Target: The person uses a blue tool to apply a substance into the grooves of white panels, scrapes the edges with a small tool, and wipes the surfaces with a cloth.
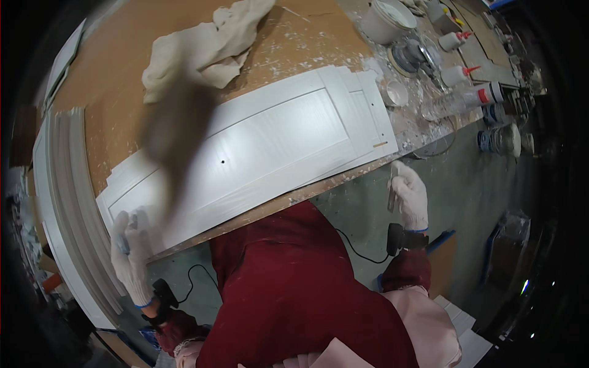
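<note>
A white panel (270,141) with a recessed field and a small dark hole lies on the workbench, stacked on at least one similar panel whose end shows at the right. My left hand (130,248), in a white knit glove, is at the panel's left end with its fingers curled. A small grey-blue thing shows against that hand; I cannot make out what it is. Off the bench's front edge, near the panel's right end, my gloved right hand (410,195) is closed on a thin flat grey tool (391,191) that points downward.
A crumpled cream cloth (205,52) lies at the back. Upright panels (73,202) stand at the left. A white bucket (388,21), a sander (412,56), glue bottles (455,75) and a clear bottle (457,101) crowd the right. A brown blur (178,122) covers part of the panel.
</note>
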